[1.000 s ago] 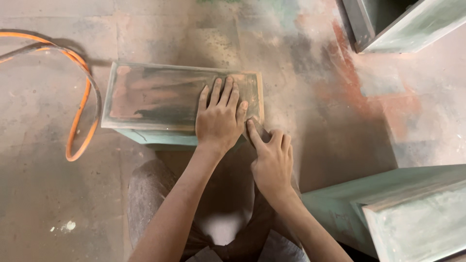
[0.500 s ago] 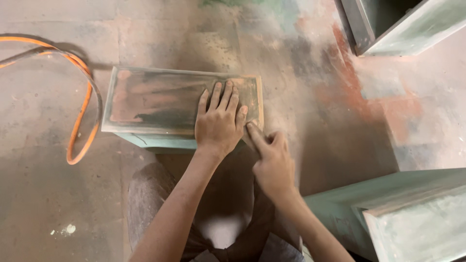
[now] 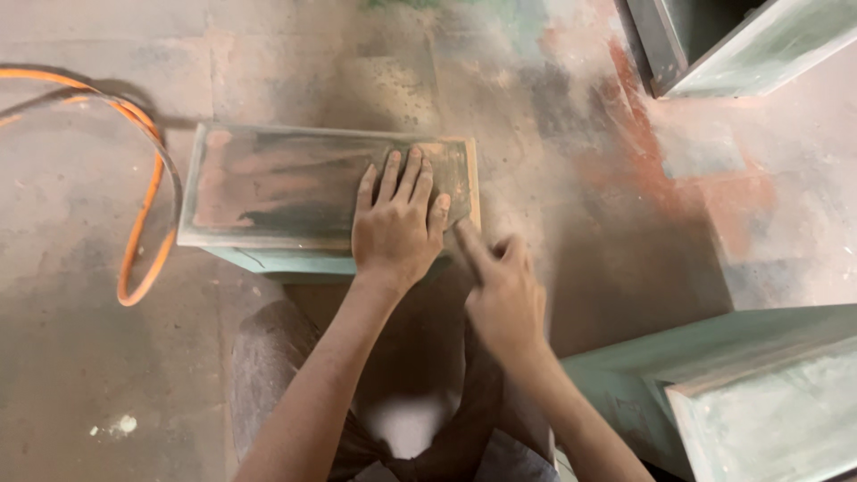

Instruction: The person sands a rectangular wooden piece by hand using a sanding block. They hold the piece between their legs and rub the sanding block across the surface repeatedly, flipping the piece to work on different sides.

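- The box [image 3: 295,192] lies on the dusty floor [image 3: 80,375]; its top is rubbed to patchy brown and dark, with green left along the edges.
- Left hand [image 3: 393,228] lies flat on it, fingers spread.
- Right hand [image 3: 504,290] at the near right corner, fingers curled; held item not discernible.
- Judged partway sanded.

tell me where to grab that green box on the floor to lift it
Judging by its pose, grip the green box by its two short ends, hands from left and right: it lies flat and long, the left hand presses its top, and the sides are bare.
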